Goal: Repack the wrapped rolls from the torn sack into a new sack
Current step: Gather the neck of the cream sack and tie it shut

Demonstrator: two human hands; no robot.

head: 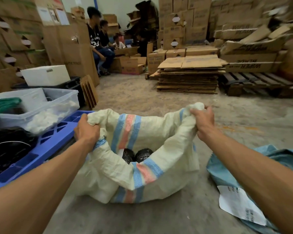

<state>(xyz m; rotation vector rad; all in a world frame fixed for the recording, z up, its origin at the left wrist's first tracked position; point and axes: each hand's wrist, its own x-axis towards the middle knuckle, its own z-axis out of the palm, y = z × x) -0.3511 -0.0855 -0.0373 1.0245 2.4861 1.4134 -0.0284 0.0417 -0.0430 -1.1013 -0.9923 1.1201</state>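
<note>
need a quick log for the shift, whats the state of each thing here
white striped sack: on floor, mouth held open
wrapped rolls: two black ones inside sack
left hand: grips sack rim
right hand: grips bunched rim
blue sack: lying crumpled on floor
clear bin: lidless

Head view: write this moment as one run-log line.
left hand: grips sack rim | right hand: grips sack rim | striped sack: open | black wrapped rolls: inside
</note>
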